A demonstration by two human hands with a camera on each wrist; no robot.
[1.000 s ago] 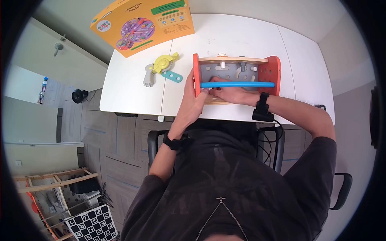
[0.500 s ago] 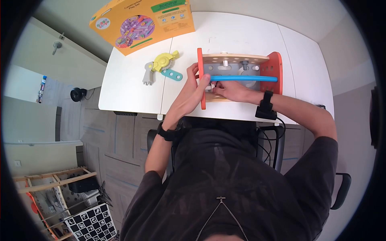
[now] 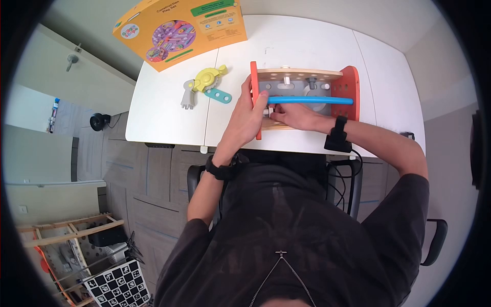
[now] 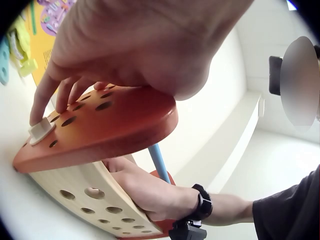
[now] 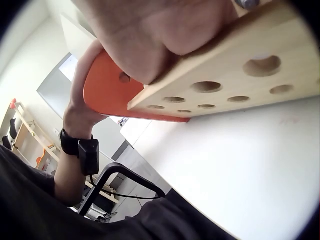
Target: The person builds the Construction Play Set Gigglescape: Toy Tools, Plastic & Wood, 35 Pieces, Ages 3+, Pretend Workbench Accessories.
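A toy workbench with red end panels [image 3: 350, 84], perforated wooden sides [image 4: 90, 197] and a blue rod [image 3: 312, 100] stands on the white table. The left hand [image 3: 245, 122] lies over the outside of the left end panel [image 4: 110, 125], one fingertip on a white bolt head [image 4: 41, 131]. Inside the bench by that panel, the right hand [image 3: 299, 116] pinches a small white piece [image 3: 271, 110] on a bolt's threaded end. In the right wrist view the right hand's fingertips are hidden behind the wooden side [image 5: 230, 75].
A yellow-orange box [image 3: 204, 41] stands at the table's back left. In front of it lie a yellow toy piece [image 3: 206, 79], a grey claw-like piece [image 3: 188, 95] and a teal strip with holes [image 3: 218, 95]. White and grey bolts [image 3: 311, 82] pass through the bench's far side.
Since the earliest frame the bench has tilted and shifted slightly to the right and away. The left hand has changed its hold on the end panel; the white piece has come into view at the right fingertips.
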